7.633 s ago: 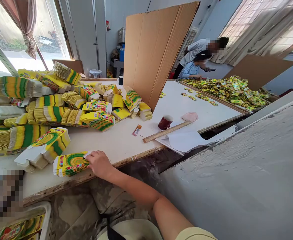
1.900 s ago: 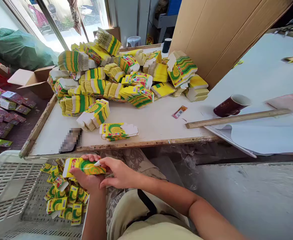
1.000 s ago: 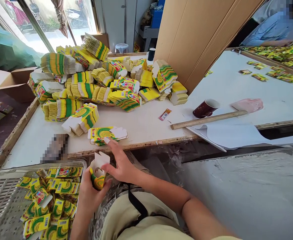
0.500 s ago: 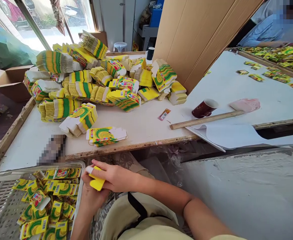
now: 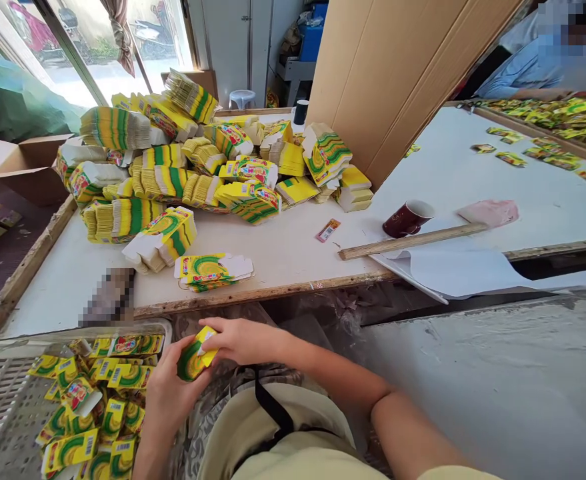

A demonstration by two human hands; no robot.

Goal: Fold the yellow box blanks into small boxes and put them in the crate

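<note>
My left hand (image 5: 173,383) grips a small yellow and green box (image 5: 193,357) by its sides, low in front of the table edge. My right hand (image 5: 237,341) has its fingers on the box's upper right end, where a bit of white shows. To the left, a plastic crate (image 5: 165,328) holds several similar yellow boxes (image 5: 70,450). Just above the hands, a short stack of flat cartons (image 5: 213,270) lies near the table's front edge, beside a bigger bundle (image 5: 163,237).
Piled carton bundles (image 5: 163,173) cover the table's left part. A maroon mug (image 5: 407,218), a wooden stick (image 5: 413,241) and a small packet (image 5: 328,230) lie to the right. A cardboard sheet (image 5: 393,73) stands behind. Another person's arm (image 5: 533,93) shows at upper right.
The box has turned so its printed green and yellow face shows. My left hand has opened wider around its sides, and my right hand has moved slightly right to its end.
</note>
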